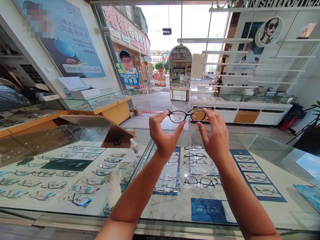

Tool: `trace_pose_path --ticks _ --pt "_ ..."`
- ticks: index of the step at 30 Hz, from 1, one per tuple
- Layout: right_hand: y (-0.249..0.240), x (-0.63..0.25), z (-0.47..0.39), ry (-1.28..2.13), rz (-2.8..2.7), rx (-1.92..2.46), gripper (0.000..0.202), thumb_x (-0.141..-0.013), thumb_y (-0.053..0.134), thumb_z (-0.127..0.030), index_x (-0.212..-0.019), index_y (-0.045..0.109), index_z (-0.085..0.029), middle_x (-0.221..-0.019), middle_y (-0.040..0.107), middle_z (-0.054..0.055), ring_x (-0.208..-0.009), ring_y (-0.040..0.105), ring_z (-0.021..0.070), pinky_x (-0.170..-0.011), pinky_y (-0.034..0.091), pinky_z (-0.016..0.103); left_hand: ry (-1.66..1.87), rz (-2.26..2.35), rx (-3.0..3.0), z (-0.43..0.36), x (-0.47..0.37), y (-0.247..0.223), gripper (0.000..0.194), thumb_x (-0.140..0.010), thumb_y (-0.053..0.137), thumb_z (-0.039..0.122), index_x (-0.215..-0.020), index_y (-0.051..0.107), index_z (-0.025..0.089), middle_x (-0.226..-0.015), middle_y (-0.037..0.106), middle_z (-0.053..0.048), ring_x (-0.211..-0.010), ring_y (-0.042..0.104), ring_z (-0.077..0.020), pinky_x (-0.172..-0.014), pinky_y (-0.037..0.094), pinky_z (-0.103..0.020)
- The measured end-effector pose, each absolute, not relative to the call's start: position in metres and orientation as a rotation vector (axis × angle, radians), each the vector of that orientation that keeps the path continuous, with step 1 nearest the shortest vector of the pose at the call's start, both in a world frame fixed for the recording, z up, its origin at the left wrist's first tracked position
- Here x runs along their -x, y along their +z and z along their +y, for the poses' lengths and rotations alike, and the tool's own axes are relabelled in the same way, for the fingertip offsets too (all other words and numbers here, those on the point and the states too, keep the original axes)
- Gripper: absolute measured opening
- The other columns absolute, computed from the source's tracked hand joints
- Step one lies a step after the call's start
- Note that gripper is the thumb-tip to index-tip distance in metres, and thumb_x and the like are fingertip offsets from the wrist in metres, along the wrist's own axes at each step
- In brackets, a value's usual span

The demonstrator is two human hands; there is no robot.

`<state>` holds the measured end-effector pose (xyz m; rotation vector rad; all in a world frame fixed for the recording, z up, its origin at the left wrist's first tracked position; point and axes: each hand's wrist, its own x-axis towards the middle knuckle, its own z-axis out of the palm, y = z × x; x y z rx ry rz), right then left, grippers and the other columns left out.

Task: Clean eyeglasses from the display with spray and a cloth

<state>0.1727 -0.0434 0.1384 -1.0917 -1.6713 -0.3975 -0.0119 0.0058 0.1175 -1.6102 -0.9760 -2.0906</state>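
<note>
Both of my hands hold a pair of black, thin-rimmed eyeglasses (189,115) up above the glass display counter. The round lenses face forward and look clear. My left hand (165,135) grips the left end of the frame, its thumb near the left lens's lower rim. At the right end, my right hand (213,133) has its fingertips on the frame and its thumb just below the right lens. Under my arms, rows of eyeglasses (198,181) lie inside the glass counter (175,213).
A small white bottle (134,145) and a crumpled whitish cloth (113,186) are left of my left forearm. A brown tilted board (100,128) stands farther back. Ahead are an oval mirror (180,76), a window and a white display cabinet (226,113) under shelves.
</note>
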Motion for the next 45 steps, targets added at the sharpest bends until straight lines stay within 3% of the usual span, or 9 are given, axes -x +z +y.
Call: trace_pose_path --ticks 7,13,17,23,31,41,45 --pt "0.135 -0.173 -0.039 -0.42 -1.667 1.096 0.043 -0.11 0.053 -0.034 -0.151 0.055 -0.02 -0.141 0.071 0.017 -0.119 0.069 0.0325 -0.105 0.056 0.052 -2.021 -0.813 1.577 0.004 0.013 0.119 0.06 -0.076 0.097 0.043 -0.12 0.059 0.025 -0.116 0.071 -0.009 -0.114 0.07 -0.03 -0.106 0.055 -0.052" --pt "0.136 -0.173 -0.04 -0.428 -1.644 1.058 0.044 -0.109 0.055 -0.034 -0.152 0.055 -0.022 -0.139 0.07 0.017 -0.122 0.068 0.034 -0.104 0.056 0.053 -2.045 -0.871 1.607 0.004 0.014 0.123 0.058 -0.079 0.095 0.045 -0.12 0.061 0.022 -0.111 0.072 -0.006 -0.107 0.07 -0.0259 -0.086 0.056 -0.04" --pt "0.137 -0.171 -0.043 -0.423 -1.643 1.043 0.044 -0.108 0.056 -0.033 -0.15 0.056 -0.022 -0.136 0.069 0.017 -0.123 0.067 0.0338 -0.104 0.055 0.053 -2.11 -0.886 1.638 0.011 0.016 0.123 0.057 -0.078 0.095 0.049 -0.118 0.064 0.022 -0.108 0.072 -0.005 -0.104 0.069 -0.0246 -0.081 0.055 -0.037" --pt "0.142 -0.178 -0.047 -0.29 -1.59 0.993 0.039 -0.108 0.057 -0.041 -0.144 0.063 -0.026 -0.135 0.07 0.013 -0.118 0.069 0.0309 -0.099 0.057 0.051 -2.184 -0.859 1.722 0.023 0.022 0.118 0.06 -0.077 0.096 0.049 -0.122 0.065 0.023 -0.116 0.073 -0.006 -0.11 0.07 -0.0247 -0.085 0.058 -0.039" --pt "0.151 -0.195 -0.053 -0.203 -1.492 0.969 0.032 -0.11 0.054 -0.042 -0.127 0.074 -0.023 -0.123 0.079 0.01 -0.105 0.073 0.0247 -0.089 0.055 0.042 -2.272 -0.632 1.733 0.027 0.025 0.119 0.063 -0.077 0.098 0.039 -0.128 0.063 0.025 -0.123 0.074 -0.007 -0.121 0.073 -0.0278 -0.087 0.06 -0.04" --pt "0.154 -0.19 -0.06 -0.173 -1.474 0.946 0.031 -0.109 0.057 -0.045 -0.12 0.076 -0.024 -0.121 0.081 0.009 -0.109 0.074 0.0252 -0.088 0.056 0.042 -2.273 -0.563 1.776 0.027 0.024 0.117 0.064 -0.075 0.099 0.042 -0.126 0.063 0.025 -0.123 0.074 -0.007 -0.119 0.074 -0.0279 -0.084 0.06 -0.038" --pt "0.153 -0.191 -0.061 -0.09 -1.444 0.956 0.032 -0.108 0.058 -0.048 -0.115 0.078 -0.025 -0.113 0.083 0.007 -0.101 0.076 0.0239 -0.087 0.056 0.041 -2.357 -0.679 1.863 0.018 0.021 0.121 0.062 -0.073 0.099 0.046 -0.121 0.065 0.026 -0.12 0.075 -0.007 -0.116 0.074 -0.027 -0.079 0.058 -0.036"
